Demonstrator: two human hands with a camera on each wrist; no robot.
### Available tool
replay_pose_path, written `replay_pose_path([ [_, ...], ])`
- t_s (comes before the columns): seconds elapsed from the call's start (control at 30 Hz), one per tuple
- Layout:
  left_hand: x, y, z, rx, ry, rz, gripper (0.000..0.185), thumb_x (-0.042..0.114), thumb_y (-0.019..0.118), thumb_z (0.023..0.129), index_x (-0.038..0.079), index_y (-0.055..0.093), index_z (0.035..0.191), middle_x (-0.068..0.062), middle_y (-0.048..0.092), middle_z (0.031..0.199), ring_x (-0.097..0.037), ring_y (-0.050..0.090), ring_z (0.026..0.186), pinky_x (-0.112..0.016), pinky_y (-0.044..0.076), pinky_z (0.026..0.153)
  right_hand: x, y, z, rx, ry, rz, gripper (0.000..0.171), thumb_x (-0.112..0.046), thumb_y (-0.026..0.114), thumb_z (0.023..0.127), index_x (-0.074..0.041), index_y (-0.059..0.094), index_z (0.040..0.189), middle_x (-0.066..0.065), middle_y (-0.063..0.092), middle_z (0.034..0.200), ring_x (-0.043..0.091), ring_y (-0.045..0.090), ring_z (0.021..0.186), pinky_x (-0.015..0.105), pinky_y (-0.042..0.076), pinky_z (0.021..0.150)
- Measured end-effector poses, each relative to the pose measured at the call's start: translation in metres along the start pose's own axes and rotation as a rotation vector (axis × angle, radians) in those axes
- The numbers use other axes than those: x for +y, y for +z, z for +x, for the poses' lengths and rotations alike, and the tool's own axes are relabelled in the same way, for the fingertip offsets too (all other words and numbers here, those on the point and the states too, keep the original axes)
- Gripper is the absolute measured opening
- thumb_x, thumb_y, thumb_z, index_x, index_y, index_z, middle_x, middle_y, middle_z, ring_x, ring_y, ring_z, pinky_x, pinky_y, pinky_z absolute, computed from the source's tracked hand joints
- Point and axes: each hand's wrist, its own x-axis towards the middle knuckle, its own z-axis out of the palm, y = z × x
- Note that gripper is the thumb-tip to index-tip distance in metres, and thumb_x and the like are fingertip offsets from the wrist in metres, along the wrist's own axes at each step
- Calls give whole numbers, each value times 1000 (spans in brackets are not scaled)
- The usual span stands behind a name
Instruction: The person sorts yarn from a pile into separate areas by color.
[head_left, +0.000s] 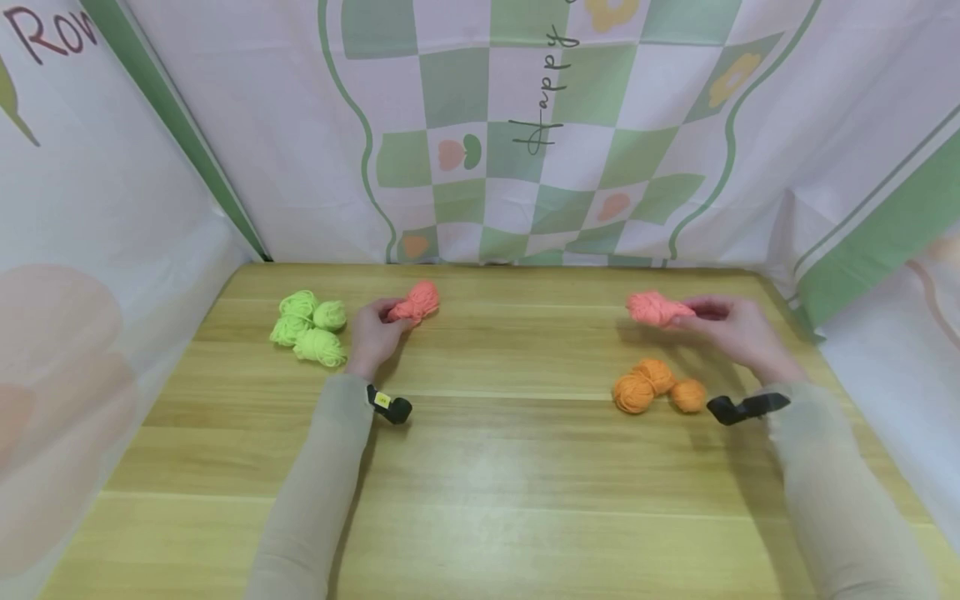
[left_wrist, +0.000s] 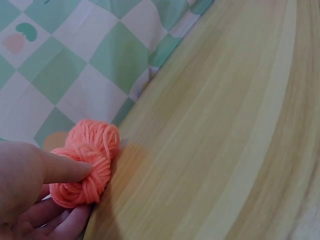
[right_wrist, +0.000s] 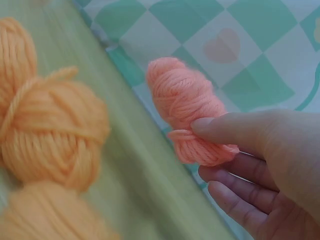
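On the table [head_left: 480, 467] — each hand pinches a coral yarn ball [head_left: 415, 302].

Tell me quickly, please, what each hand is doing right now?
Left hand: pinching a coral yarn ball.
Right hand: pinching another coral yarn skein.

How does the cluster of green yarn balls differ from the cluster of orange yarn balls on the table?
The green yarn balls are lime coloured and number four; the orange yarn balls number three. The green cluster lies on the table's left side, just beside the left hand; the orange cluster lies on the right side, nearer the person than the right hand. Both are small wound balls lying untouched on the wood, bunched close together.
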Motion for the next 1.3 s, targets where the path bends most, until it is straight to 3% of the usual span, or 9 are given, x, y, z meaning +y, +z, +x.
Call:
replay_pose_path([
  [0.13,0,0,0,2,-1,-5,39,4,75,91,-3,66,128,-19,66,123,-28,59,111,-39,49,98,-7,1,1,17,-21,9,59,-48,71,95,-1,66,130,22,66,127,-3,60,93,10,46,76],
  [0.23,-1,0,0,5,3,1,39,5,75,91,-2,66,128,-19,67,122,-28,60,111,-38,49,97,-11,3,2,25,-35,36,57,-44,73,94,1,65,129,22,67,125,-10,59,88,9,47,76],
  [0.63,-3,1,1,12,14,4,37,5,75,91,-2,67,127,-18,67,121,-27,60,109,-38,49,96,-25,15,6,87,-71,115,50,-35,77,93,5,69,122,14,73,113,-8,62,86,10,50,74],
  [0.93,-4,1,1,14,15,18,38,6,76,91,-1,67,127,-17,67,120,-26,59,109,-37,49,96,-35,25,10,53,-83,118,50,-37,75,94,2,68,125,19,70,120,-6,62,89,11,50,77],
  [1.3,-5,1,2,22,30,31,38,5,76,90,-3,68,126,-19,68,120,-27,60,108,-38,49,95,-50,32,14,39,-111,105,46,-37,77,93,-1,72,120,17,72,113,-2,65,87,13,51,75],
])
